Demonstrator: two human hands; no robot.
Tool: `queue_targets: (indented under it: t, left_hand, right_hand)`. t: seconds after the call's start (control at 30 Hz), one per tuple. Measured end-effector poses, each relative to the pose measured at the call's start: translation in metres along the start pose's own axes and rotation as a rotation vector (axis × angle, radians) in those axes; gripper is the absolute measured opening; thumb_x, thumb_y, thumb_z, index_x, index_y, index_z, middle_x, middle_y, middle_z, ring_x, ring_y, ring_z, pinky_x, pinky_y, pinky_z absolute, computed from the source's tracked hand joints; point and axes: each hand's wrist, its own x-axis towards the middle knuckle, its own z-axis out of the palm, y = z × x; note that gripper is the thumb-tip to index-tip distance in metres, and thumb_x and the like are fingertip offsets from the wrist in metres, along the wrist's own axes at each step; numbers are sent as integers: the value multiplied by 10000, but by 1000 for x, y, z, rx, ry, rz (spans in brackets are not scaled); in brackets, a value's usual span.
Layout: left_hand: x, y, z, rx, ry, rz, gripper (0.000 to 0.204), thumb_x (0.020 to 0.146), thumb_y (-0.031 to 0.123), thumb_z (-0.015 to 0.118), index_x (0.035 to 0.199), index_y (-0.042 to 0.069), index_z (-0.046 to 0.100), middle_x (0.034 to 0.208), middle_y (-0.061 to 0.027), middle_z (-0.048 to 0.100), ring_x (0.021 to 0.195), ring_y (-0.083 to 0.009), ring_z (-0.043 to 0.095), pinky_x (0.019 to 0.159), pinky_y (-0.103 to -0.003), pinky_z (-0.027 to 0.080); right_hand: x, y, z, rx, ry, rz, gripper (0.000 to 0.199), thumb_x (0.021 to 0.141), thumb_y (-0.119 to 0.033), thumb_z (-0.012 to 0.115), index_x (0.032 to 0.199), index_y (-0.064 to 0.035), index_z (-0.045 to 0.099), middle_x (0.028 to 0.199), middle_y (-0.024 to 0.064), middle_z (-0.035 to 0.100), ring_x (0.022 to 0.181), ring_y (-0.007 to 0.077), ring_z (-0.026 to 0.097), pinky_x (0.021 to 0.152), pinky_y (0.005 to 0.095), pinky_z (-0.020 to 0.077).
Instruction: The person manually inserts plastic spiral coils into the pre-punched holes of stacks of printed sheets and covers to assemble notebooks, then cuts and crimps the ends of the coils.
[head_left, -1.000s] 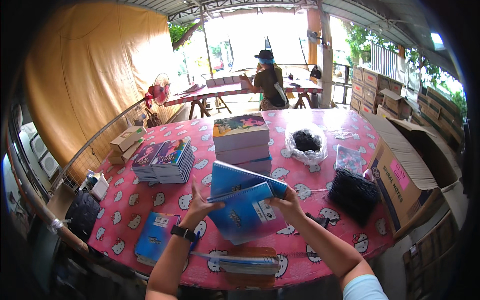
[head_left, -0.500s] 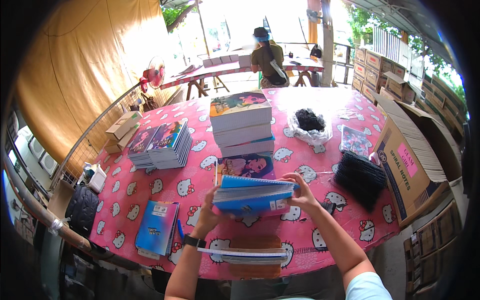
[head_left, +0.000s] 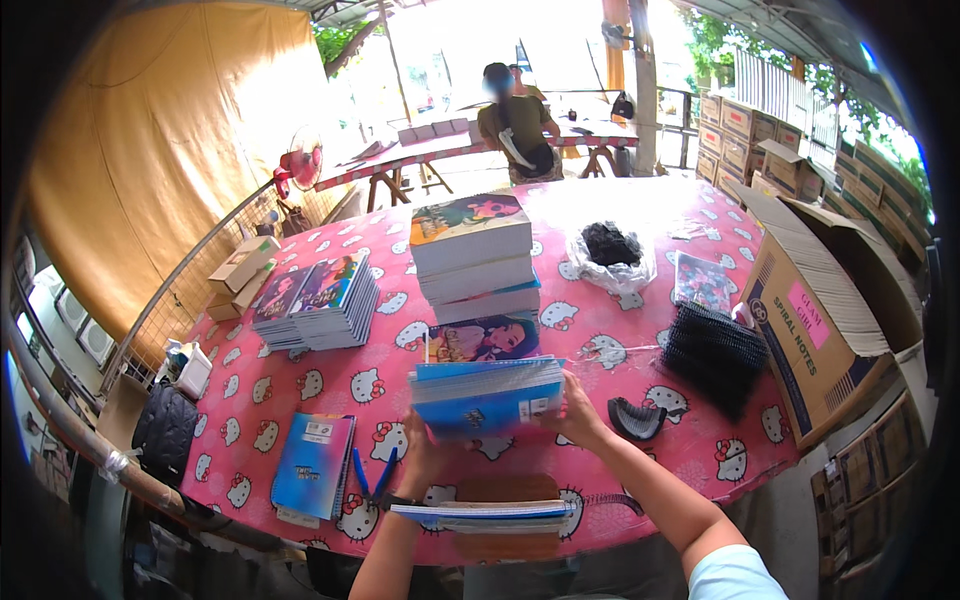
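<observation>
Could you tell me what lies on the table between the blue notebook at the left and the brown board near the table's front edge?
In the head view, blue-handled pliers lie on the pink tablecloth between the blue notebook and the brown board.

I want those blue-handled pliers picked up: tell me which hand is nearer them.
Left. The left hand grips the blue notebook stack just right of the pliers; the right hand holds the stack's far side.
</observation>
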Motion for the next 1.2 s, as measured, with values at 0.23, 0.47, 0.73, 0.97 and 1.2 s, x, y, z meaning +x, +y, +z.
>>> queue_targets:
  t: [0.23, 0.47, 0.73, 0.97, 1.2]
  left_hand:
    - [-1, 21, -5, 209, -98, 22, 624, 721, 268, 763, 1255, 59, 517, 1277, -206, 486, 1231, -409, 391, 1020, -474, 348]
    - [-9, 8, -15, 145, -268, -61, 712, 695, 265, 777, 1314, 59, 492, 1332, -220, 480, 1273, -388, 399, 1059, -437, 340]
    - [-20, 24, -37, 150, -280, -191, 864, 645, 322, 808, 1356, 9, 431, 1346, -215, 470, 1309, -349, 371, 1089, -413, 302]
    - [-47, 27, -61, -155, -228, -240, 735, 767, 329, 727, 1368, 26, 430, 1363, -149, 467, 1291, -243, 412, 1040, -342, 339]
    - [-110, 126, -72, -830, 254, -167, 725, 875, 424, 618, 1420, 34, 341, 1315, -113, 501, 1239, -192, 439, 1033, -342, 312]
  right_hand:
    - [-5, 13, -2, 105, -190, 149, 935, 757, -223, 753, 1482, -75, 181, 1391, 225, 404, 1297, 367, 377, 1070, 419, 314]
    - [-15, 26, -6, -48, -207, 95, 975, 734, -188, 770, 1473, -14, 159, 1408, 237, 382, 1333, 367, 343, 1084, 405, 307]
    - [-32, 1, -25, 199, -213, 197, 932, 783, -160, 764, 1469, 15, 157, 1400, 193, 415, 1245, 246, 455, 1037, 354, 382]
    - [-61, 2, -68, 259, -163, 374, 735, 837, -170, 712, 1430, -10, 308, 1310, 169, 514, 1168, 235, 522, 963, 343, 444]
    - [-116, -120, -127, 298, -207, 148, 413, 812, -78, 704, 1203, -43, 575, 1094, 104, 618, 888, 168, 636, 785, 276, 511]
